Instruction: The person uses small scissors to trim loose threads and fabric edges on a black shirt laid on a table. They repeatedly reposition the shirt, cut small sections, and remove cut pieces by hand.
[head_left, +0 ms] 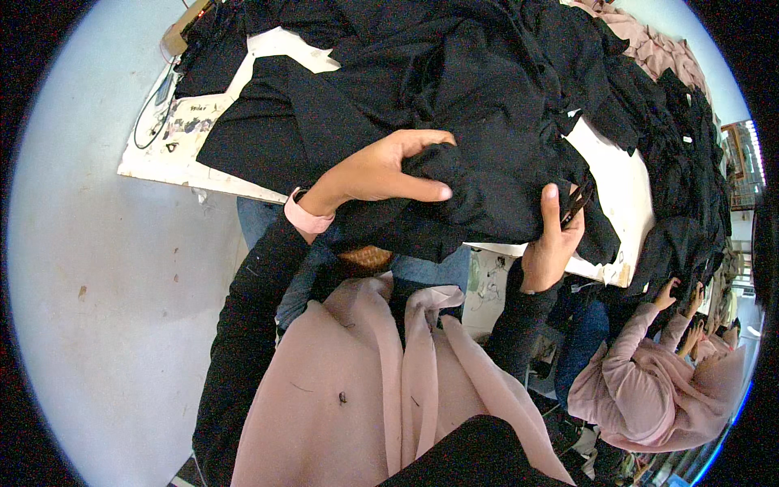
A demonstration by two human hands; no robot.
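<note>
A black cloth garment (499, 174) is bunched between my hands over the near edge of the table. My left hand (369, 172) grips a gathered fold of it, thumb toward the right and fingers curled over the far side. My right hand (557, 242) is at the garment's right edge with its thumb up. Tucked in its curled fingers is a dark slender tool (577, 200) with two thin prongs, like thread snips; its full shape is partly hidden.
More black garments are heaped over the white table (613, 166) and along its right side. Pink cloth (649, 45) lies at the far right. A cable (146, 122) hangs by the table's left corner. A co-worker in pink (649, 381) handles black cloth on the right.
</note>
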